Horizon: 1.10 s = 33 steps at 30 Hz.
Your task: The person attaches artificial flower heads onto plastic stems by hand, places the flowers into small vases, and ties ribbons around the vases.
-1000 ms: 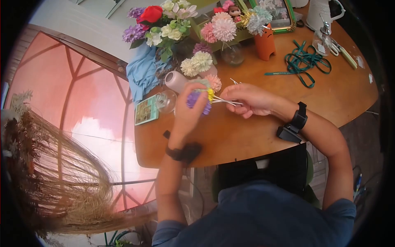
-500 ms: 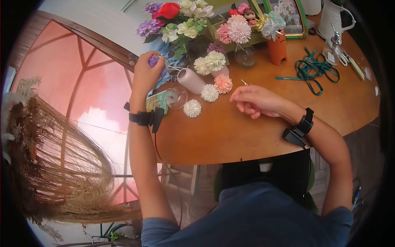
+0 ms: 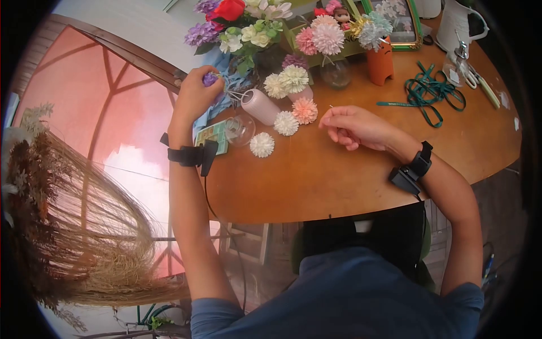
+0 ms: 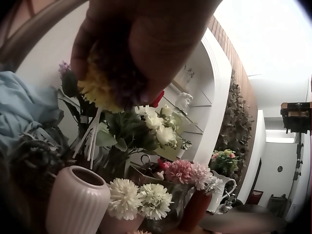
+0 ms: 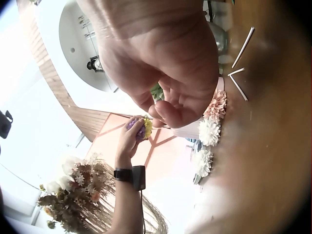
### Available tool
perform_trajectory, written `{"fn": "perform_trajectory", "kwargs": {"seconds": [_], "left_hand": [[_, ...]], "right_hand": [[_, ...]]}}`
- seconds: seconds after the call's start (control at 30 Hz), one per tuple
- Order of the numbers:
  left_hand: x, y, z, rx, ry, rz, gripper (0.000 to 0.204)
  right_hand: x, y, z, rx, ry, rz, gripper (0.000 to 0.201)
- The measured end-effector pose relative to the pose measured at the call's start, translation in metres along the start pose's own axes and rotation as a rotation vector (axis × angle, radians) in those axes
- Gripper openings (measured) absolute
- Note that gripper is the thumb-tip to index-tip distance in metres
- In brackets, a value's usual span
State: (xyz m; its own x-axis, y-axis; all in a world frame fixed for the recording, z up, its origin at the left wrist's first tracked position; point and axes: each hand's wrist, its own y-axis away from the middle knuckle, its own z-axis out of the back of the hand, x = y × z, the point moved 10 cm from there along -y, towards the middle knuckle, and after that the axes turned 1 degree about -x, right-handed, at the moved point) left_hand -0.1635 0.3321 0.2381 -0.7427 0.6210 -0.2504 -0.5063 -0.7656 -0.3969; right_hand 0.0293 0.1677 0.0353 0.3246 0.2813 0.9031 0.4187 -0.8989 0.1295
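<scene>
My left hand (image 3: 193, 96) grips a small bunch of artificial flowers by the heads, purple (image 3: 210, 79) and yellow (image 4: 100, 90), at the left of the table. Thin white stems (image 4: 91, 139) hang from the bunch, their lower ends close over the mouth of a pink ribbed vase (image 3: 261, 107). In the head view this vase leans, its mouth toward that hand. Over the middle of the table is my right hand (image 3: 358, 127), fingers loosely curled and nothing held. White flower heads (image 3: 286, 123) and a peach one (image 3: 305, 111) lie between the vase and the right hand.
A round glass vase (image 3: 240, 130) and a green compartment box (image 3: 213, 139) stand at left. Behind are a mixed bouquet (image 3: 243, 34), an orange pot (image 3: 380, 66) and a green ribbon (image 3: 429, 93). Cut white stem pieces (image 5: 243, 47) lie near the right hand.
The left hand has carried the flowers from the table's middle leftward to the vase mouth. My right hand, earlier at the stems, has let go and stays over the table.
</scene>
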Motion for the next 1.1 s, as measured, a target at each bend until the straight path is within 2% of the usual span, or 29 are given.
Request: {"fn": "perform_trajectory", "kwargs": {"seconds": [0.07,0.13,0.47,0.53,0.57,0.63,0.7,0.77,0.8,0.83,0.87,0.9,0.97,1.0,1.03,1.07,1.1], "left_hand": [[0.0,0.0,-0.006,0.051,0.025,0.029,0.032],[-0.017,-0.001,-0.008,0.018,-0.11,-0.116,0.038],[-0.033,-0.02,-0.016,-0.008,-0.104,-0.126,0.047],[-0.023,-0.024,-0.03,0.118,0.009,-0.037,0.048],[-0.022,-0.023,-0.033,0.118,0.009,-0.035,0.048],[-0.015,-0.019,-0.05,0.228,0.026,0.051,0.048],[-0.019,-0.012,-0.059,0.244,-0.003,0.039,0.051],[-0.018,-0.005,-0.068,0.262,-0.021,0.026,0.054],[-0.017,-0.003,-0.068,0.187,-0.028,-0.026,0.057],[-0.022,0.0,-0.065,0.111,-0.032,-0.076,0.06],[-0.027,0.004,-0.05,-0.051,-0.042,-0.144,0.058],[-0.025,0.01,-0.054,-0.046,-0.029,-0.141,0.058],[-0.065,0.037,-0.009,-0.338,-0.079,-0.261,0.051],[-0.077,0.048,-0.007,-0.312,0.026,-0.233,0.044],[-0.085,0.062,-0.013,-0.315,0.031,-0.229,0.044],[-0.083,0.069,-0.04,-0.113,0.147,-0.129,0.043],[-0.082,0.078,-0.069,0.089,0.261,-0.027,0.042]], "right_hand": [[-0.001,-0.001,-0.001,0.007,0.019,-0.003,0.017],[-0.002,-0.001,0.001,-0.007,0.049,-0.003,0.017],[0.0,-0.003,0.01,-0.049,0.138,0.011,0.017],[0.001,-0.002,0.008,-0.053,0.149,0.007,0.017],[0.001,-0.002,0.008,-0.059,0.158,0.007,0.016],[0.002,-0.002,0.013,-0.093,0.22,0.013,0.017],[-0.001,-0.006,0.024,-0.129,0.282,0.017,0.017],[0.028,-0.007,0.032,-0.237,0.752,0.361,0.02],[0.025,-0.006,0.041,-0.243,0.757,0.352,0.02],[0.034,0.001,0.044,-0.332,0.92,0.327,0.022],[0.04,0.006,0.047,-0.419,1.084,0.298,0.025],[0.04,0.008,0.047,-0.421,1.088,0.284,0.025],[0.044,0.012,0.045,-0.517,1.339,0.282,0.028],[0.041,0.011,0.045,-0.514,1.344,0.277,0.028],[0.043,0.014,0.039,-0.552,1.46,0.371,0.029],[0.045,0.018,0.031,-0.586,1.574,0.466,0.031],[0.043,0.018,0.03,-0.579,1.579,0.46,0.031]]}}
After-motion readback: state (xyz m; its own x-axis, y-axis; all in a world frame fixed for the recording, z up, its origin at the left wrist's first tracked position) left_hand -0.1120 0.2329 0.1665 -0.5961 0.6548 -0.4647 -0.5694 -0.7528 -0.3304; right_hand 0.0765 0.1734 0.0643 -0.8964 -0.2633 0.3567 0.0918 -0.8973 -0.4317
